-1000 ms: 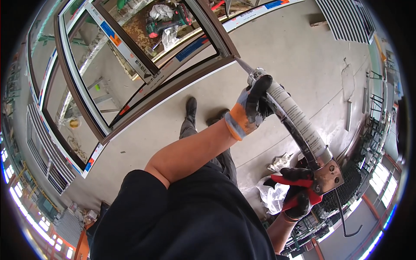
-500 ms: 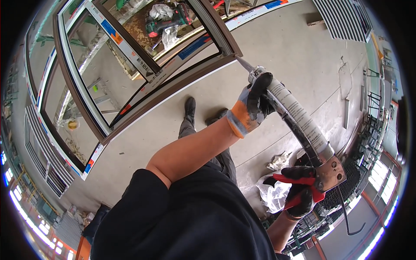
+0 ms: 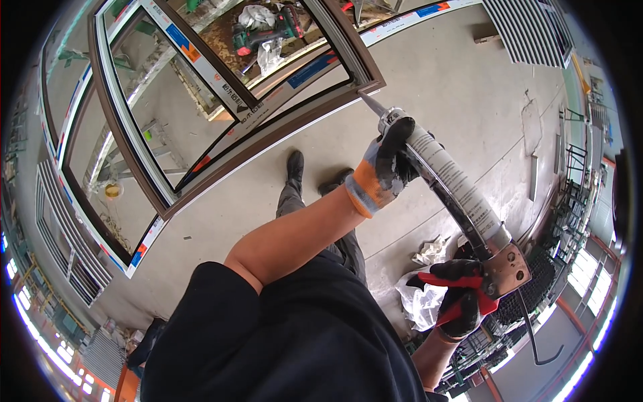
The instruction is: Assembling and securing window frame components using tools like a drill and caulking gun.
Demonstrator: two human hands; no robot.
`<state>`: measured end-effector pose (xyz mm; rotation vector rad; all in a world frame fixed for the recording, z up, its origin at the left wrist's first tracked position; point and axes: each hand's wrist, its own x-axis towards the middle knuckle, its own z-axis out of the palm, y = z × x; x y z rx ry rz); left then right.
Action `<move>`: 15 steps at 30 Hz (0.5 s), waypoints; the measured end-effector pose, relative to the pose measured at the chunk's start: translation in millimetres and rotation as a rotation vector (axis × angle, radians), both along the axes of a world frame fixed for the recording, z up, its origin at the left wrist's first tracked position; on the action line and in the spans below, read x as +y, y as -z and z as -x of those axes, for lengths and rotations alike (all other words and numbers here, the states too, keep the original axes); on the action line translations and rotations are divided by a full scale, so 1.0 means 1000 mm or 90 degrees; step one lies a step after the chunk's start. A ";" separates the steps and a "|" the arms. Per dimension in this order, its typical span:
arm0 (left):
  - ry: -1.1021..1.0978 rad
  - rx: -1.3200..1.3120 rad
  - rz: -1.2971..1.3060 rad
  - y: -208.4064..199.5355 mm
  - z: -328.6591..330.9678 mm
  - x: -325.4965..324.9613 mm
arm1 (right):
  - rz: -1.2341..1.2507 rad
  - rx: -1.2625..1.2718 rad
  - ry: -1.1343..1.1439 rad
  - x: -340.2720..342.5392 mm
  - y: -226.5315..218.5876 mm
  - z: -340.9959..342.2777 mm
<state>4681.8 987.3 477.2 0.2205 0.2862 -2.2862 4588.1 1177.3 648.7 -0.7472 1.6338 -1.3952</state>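
A caulking gun (image 3: 449,201) loaded with a white printed tube runs slantwise across the right half of the view. Its front end is wrapped by my left hand (image 3: 383,167), in an orange and grey glove with dark fingers. My right hand (image 3: 459,305), in a black glove, grips the red handle below the worn metal back plate. The tapered nozzle (image 3: 372,102) points at the near right corner of a brown window frame (image 3: 268,149); whether it touches the frame I cannot tell.
A green and black cordless drill (image 3: 268,32) lies on a cluttered workbench beyond the frame. Ribbed panels (image 3: 526,30) stand at the far right, with more at the left. A clear plastic bag (image 3: 420,301) and crumpled paper (image 3: 432,250) lie on the floor near my right hand.
The caulking gun and both hands have shifted slightly to the left. In the view, the window frame sits a little further right and lower. My grip on the gun is the same.
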 end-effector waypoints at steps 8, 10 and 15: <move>-0.047 -0.021 -0.041 -0.008 -0.024 0.009 | -0.009 0.012 -0.007 0.006 -0.002 -0.025; -0.033 -0.013 -0.063 -0.008 -0.032 0.011 | -0.005 -0.007 -0.016 0.007 -0.004 -0.033; -0.013 -0.014 -0.007 -0.001 -0.054 0.020 | 0.023 0.016 0.019 0.012 -0.002 -0.055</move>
